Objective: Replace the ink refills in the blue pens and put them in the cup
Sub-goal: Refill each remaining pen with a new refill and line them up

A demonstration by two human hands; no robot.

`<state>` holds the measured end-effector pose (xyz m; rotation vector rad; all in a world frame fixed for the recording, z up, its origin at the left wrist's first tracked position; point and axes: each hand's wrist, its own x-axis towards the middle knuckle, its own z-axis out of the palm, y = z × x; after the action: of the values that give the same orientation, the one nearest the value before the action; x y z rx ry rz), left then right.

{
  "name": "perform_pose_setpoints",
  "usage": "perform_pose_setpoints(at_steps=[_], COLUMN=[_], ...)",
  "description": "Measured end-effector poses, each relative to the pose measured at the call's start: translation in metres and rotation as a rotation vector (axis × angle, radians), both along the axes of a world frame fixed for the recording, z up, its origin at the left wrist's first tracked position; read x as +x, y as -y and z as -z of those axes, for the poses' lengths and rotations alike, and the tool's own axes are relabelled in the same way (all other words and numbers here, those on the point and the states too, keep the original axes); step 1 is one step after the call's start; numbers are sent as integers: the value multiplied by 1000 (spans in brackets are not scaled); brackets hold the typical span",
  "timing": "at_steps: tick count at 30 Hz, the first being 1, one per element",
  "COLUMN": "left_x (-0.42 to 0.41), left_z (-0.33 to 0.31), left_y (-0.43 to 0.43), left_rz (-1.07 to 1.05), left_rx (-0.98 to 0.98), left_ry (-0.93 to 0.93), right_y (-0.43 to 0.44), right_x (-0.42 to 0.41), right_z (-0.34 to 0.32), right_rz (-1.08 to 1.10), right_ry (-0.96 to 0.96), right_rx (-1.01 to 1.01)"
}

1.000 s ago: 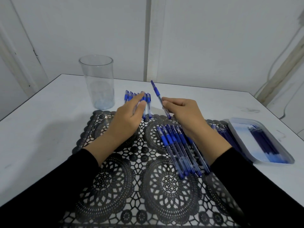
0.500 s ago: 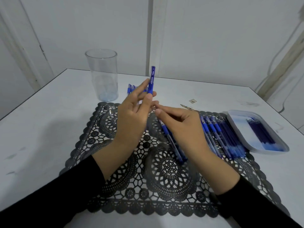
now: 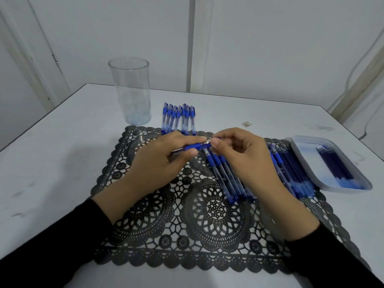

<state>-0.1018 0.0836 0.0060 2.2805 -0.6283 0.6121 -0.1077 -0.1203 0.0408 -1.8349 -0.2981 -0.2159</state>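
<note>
1. Standing near the far left corner of the table [image 3: 52, 152], one clear cup [image 3: 129, 90] has wide white surface to its left.
2. Seven capped pens [image 3: 178, 118] lie in a row just right of the cup, their near ends reaching the far edge of the black lace mat [image 3: 187, 225].
3. The left hand [image 3: 162, 161] grips one blue pen [image 3: 193, 146] above the mat, and the right hand [image 3: 243, 154] pinches its tip end.
4. More pens [image 3: 226, 177] lie under the right hand, overlapped so I cannot count them.
5. One tray [image 3: 311, 138] of refills [image 3: 334, 163] sits just beside the mat's right edge.

white table [image 3: 62, 154], pale walls [image 3: 270, 38]
</note>
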Motion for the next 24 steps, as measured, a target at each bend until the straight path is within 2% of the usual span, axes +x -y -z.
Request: perform_pose_setpoints(at_steps=[8, 20, 24], left_x=[4, 8, 9], left_z=[4, 5, 10], left_y=[-5, -13, -24], left_rz=[35, 70, 80], left_rx=[3, 138, 37], left_ry=[60, -46, -114], right_y=[6, 14, 37], right_x=[3, 10, 22], right_z=[-1, 2, 0], right_rz=[-80, 4, 67], right_ry=[-94, -75, -87], right_rx=[16, -56, -19])
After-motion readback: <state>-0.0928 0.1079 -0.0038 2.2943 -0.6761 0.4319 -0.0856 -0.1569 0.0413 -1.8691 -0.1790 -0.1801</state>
